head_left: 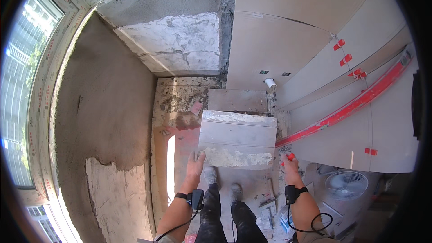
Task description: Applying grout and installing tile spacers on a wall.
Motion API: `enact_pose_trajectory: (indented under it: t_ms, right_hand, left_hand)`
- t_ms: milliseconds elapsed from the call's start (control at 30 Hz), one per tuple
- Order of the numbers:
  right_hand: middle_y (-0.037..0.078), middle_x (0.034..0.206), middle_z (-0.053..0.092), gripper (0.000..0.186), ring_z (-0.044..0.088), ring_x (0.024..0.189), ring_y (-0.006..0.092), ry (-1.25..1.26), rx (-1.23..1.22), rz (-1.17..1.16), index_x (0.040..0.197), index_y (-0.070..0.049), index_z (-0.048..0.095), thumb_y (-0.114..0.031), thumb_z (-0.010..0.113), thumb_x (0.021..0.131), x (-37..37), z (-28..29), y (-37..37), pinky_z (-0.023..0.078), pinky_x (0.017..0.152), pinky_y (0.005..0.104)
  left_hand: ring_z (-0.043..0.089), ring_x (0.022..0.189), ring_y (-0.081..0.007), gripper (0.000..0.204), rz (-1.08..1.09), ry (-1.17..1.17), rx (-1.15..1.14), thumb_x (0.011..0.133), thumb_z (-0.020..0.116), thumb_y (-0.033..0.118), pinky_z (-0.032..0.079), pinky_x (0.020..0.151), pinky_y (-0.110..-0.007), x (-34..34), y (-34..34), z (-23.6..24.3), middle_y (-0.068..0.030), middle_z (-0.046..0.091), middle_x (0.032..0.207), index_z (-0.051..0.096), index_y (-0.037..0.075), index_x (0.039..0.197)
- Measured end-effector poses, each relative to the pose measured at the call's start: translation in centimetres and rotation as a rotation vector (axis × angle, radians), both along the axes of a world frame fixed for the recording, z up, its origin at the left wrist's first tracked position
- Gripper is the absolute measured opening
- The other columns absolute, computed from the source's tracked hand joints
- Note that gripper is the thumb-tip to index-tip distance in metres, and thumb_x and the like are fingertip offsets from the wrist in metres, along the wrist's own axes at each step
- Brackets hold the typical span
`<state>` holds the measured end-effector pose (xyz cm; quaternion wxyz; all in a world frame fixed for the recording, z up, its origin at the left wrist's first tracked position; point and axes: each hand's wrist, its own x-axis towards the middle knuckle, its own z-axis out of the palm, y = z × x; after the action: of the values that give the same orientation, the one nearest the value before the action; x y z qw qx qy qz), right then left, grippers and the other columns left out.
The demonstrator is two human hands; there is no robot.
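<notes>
My left hand (195, 165) is at the near left corner of a pale, plaster-smeared rectangular board (238, 130), with its fingers apart and nothing visible in them. I cannot tell whether the fingertips touch the board's edge. To the right of the board, my right hand (290, 166) is closed around a red tile-levelling wedge (291, 156). Just beyond that hand rests the low end of a long red straightedge (342, 110), which leans up across the tiled right wall. Similar red wedges (345, 59) sit in the joints between the large wall tiles (279, 40).
A round fan (346, 185) stands on the floor at lower right. A white pipe (270, 83) sticks out of the tiled far wall. Rough grey plaster (108, 103) covers the left wall under the window (27, 94). A flat slab (238, 100) lies behind the board.
</notes>
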<state>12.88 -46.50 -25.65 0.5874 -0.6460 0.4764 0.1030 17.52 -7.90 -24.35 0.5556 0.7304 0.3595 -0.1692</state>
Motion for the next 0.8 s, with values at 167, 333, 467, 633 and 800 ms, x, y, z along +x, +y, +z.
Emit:
enact_pose_trajectory:
  t_ms: [167,333,467,633,800]
  right_hand:
    - [-0.004,0.077,0.055,0.020,0.052,0.066,0.0077,-0.145,0.085,-0.040,0.103,-0.010,0.061,-0.023,0.066,0.089,3.8,-5.8,2.3,0.042,0.058,0.0255]
    - [-0.001,0.085,0.061,0.018,0.053,0.072,0.0077,-0.097,-0.088,-0.052,0.099,-0.003,0.064,-0.019,0.061,0.092,5.4,-5.1,7.0,0.044,0.063,0.0254]
    - [-0.001,0.085,0.061,0.020,0.054,0.075,0.0079,-0.127,-0.215,0.140,0.104,-0.002,0.064,-0.018,0.060,0.093,5.5,2.3,12.9,0.045,0.065,0.0250]
    - [0.005,0.073,0.064,0.034,0.058,0.061,0.0141,-0.279,-0.235,0.766,0.117,-0.009,0.061,-0.024,0.067,0.087,7.9,8.8,23.5,0.048,0.058,0.0321]
    - [0.013,0.075,0.064,0.040,0.063,0.068,0.0292,-0.256,-0.024,1.131,0.119,-0.018,0.059,-0.042,0.063,0.088,10.3,1.3,35.9,0.048,0.063,0.0391]
  left_hand:
    - [0.059,0.106,-0.0252,0.058,-0.066,0.014,-0.107,0.086,0.065,0.030,0.046,0.089,-0.034,7.6,-1.0,-5.0,-0.0203,0.061,0.118,0.051,-0.007,0.128]
    - [0.060,0.075,-0.0186,0.039,0.184,0.095,-0.120,0.079,0.070,0.024,0.047,0.067,-0.033,6.5,2.8,-8.0,-0.0102,0.065,0.083,0.064,-0.006,0.104]
    - [0.052,0.066,-0.0124,0.016,0.426,0.063,-0.349,0.084,0.062,0.014,0.041,0.058,-0.029,2.1,8.6,-5.1,-0.0014,0.056,0.072,0.063,-0.002,0.086]
    - [0.054,0.074,-0.0146,0.016,1.005,0.018,-0.408,0.088,0.058,0.021,0.043,0.067,-0.030,-11.5,16.2,-1.5,-0.0007,0.058,0.083,0.063,0.006,0.088]
    - [0.046,0.119,-0.0262,0.061,1.201,-0.076,-0.440,0.085,0.055,0.046,0.032,0.103,-0.041,-25.7,19.7,-5.3,-0.0085,0.051,0.129,0.048,0.005,0.129]
